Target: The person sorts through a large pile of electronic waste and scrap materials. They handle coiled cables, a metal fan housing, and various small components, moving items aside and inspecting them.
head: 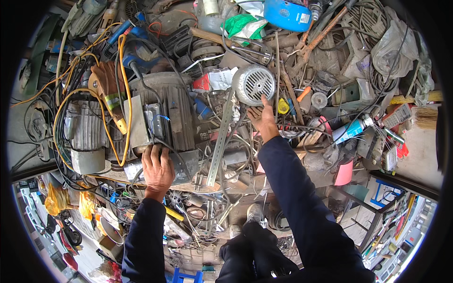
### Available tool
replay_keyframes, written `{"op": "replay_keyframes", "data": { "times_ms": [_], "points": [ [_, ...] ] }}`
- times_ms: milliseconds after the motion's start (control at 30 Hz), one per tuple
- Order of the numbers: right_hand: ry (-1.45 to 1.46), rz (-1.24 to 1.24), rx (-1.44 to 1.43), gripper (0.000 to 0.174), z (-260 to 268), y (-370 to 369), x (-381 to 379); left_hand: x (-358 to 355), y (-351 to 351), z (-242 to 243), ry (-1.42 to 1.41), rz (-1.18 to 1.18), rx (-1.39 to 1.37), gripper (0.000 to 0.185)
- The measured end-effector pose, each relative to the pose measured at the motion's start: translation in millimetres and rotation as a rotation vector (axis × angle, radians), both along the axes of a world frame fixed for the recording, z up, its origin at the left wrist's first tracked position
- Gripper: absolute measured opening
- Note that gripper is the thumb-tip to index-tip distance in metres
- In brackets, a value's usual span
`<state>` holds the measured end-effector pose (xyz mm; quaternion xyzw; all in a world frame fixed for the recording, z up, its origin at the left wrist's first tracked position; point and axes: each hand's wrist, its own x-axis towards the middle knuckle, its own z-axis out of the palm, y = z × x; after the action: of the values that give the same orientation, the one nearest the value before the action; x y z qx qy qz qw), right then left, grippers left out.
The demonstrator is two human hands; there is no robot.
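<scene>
My left hand (157,169) rests palm down on the lower edge of a large grey finned electric motor (177,106), whose terminal box (154,120) is uncovered and shows a blue wire. My right hand (263,118) is turned palm up, fingers apart, at the lower rim of a silver slotted motor fan cover (254,85). Its thumb lies against the cover; whether the other fingers touch it cannot be told. Between the hands a slotted metal rail (220,141) lies slantwise. A red and white packet (214,80) is left of the cover.
Another finned motor (86,123), a work glove (108,85) and looped yellow cable (129,106) crowd the left. Rusty long-handled tools (318,33) and a blue rounded tank (287,14) lie at the back. A spray can (350,131) and a multimeter (397,116) are at right.
</scene>
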<state>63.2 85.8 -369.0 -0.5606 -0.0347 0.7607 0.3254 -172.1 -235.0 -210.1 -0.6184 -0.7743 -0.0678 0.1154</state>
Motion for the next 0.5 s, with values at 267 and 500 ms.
{"op": "replay_keyframes", "data": {
  "times_ms": [267,500],
  "points": [
    [0.092,-0.078,0.065,0.076,-17.3,8.7,-7.3,4.6,-1.3,-0.8,-0.002,0.002,0.012,0.049],
    [0.249,-0.019,-0.006,0.081,22.5,30.6,32.7,10.9,0.5,0.9,0.062,-0.016,0.071,0.048]
  ]
}}
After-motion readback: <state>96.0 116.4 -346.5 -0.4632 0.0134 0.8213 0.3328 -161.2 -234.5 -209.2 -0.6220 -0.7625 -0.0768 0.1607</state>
